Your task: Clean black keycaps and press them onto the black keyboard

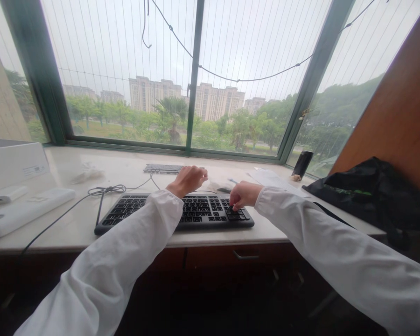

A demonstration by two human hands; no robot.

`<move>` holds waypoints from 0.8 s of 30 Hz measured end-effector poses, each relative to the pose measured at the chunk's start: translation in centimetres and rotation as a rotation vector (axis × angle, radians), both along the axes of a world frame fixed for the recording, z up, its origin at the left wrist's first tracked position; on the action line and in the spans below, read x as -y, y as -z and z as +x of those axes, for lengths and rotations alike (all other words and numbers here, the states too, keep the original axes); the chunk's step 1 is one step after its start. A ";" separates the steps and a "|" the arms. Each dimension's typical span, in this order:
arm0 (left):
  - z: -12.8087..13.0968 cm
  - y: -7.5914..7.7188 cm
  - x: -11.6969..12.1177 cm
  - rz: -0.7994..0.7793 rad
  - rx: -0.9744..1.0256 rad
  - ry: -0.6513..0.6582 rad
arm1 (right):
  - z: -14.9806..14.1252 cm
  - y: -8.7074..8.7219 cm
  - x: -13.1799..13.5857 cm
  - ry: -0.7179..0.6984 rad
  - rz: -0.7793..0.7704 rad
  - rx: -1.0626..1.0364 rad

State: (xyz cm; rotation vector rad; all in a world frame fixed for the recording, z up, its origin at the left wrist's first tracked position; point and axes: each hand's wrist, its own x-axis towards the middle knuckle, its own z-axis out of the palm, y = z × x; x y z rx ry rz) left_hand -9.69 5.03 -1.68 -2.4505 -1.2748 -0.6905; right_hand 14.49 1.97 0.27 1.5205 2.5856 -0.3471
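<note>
A black full-size keyboard [203, 224] lies along the front of the white counter, with its number pad at the right end. Over that number pad is my right hand [245, 193], its thumb and fingers pinched together down at the keys; whatever sits between the fingertips is too small to make out. My left hand [189, 180] hovers near the keyboard's back edge, its fingers curled closed and their tips hidden from me. Just behind the left hand lies a flat grey block of key rows [164, 169]. The left sleeve covers part of the black keyboard.
A coiled black cable [107, 189] runs left across the counter [133, 161]. White boxes [17, 163] and a white power strip [31, 210] lie left. Right are papers [276, 179], a black cylinder [302, 164] and a black bag [371, 191]. Windows [192, 93] stand behind.
</note>
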 end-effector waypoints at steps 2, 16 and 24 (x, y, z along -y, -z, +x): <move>0.0 0.0 0.0 0.000 0.003 -0.002 | 0.0 -0.1 0.1 0.011 -0.010 -0.006; 0.0 0.2 -0.2 0.011 0.006 0.019 | 0.7 0.3 0.0 0.129 -0.149 -0.191; 0.0 0.1 -0.2 0.007 0.004 0.018 | -0.2 -0.7 -0.2 0.008 -0.029 -0.033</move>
